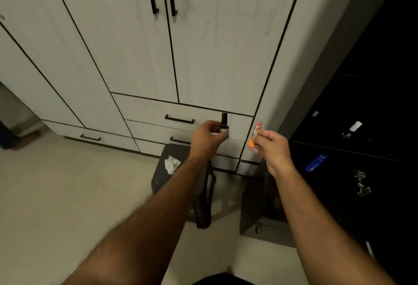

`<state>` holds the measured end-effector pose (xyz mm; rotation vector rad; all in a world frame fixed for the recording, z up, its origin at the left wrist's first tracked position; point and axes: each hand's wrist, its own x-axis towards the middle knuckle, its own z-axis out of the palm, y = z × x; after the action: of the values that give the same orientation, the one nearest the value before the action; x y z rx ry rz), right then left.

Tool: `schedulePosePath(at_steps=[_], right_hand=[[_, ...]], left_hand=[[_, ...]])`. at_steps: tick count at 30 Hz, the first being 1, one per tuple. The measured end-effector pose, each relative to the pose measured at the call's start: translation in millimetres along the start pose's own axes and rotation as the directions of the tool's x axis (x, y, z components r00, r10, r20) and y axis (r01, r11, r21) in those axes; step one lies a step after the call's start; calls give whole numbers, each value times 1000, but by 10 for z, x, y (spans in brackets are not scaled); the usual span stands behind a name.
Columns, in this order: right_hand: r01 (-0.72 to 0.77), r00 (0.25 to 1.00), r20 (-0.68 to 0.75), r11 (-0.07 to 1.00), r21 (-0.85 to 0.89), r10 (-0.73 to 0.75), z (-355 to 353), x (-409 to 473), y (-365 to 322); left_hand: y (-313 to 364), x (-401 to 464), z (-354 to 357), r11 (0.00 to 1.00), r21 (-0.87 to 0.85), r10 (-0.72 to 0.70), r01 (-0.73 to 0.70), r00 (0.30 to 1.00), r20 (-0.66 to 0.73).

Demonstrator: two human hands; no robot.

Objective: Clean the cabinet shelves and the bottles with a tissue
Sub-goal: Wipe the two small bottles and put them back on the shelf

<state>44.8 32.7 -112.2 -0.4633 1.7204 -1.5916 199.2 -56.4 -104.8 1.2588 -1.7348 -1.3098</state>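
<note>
My left hand [207, 139] grips a small dark bottle [224, 122] with a tall black cap and a silver band, held upright in front of the drawers. My right hand [272, 146] holds a small orange and white tube [255, 136] just to the right of it. A crumpled white tissue [172, 164] lies on a dark stool [168, 176] below my left wrist. The open dark cabinet [352, 149] on the right has shelves, with a blue bottle [315, 162] lying on one and a white-capped item [352, 128] higher up.
Pale wardrobe doors [140, 47] with black handles fill the back, with drawers [178, 117] below. A dark bag [203, 198] hangs off the stool. The open cabinet door's metal hinge [362, 183] sticks out at the right. Light floor [67, 194] spreads to the left.
</note>
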Motion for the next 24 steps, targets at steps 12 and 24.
schedulePosePath(at_steps=[12,24], right_hand=[[204,956,-214,979,-14,-202,-828,-555,-510],[325,897,-297,944,-58,-327,-2241,-491,-1149]], left_hand=[[701,-373,597,981,-69,188,-179,969,158],[1632,-659,1737,939,-195,329,-284,906,265]])
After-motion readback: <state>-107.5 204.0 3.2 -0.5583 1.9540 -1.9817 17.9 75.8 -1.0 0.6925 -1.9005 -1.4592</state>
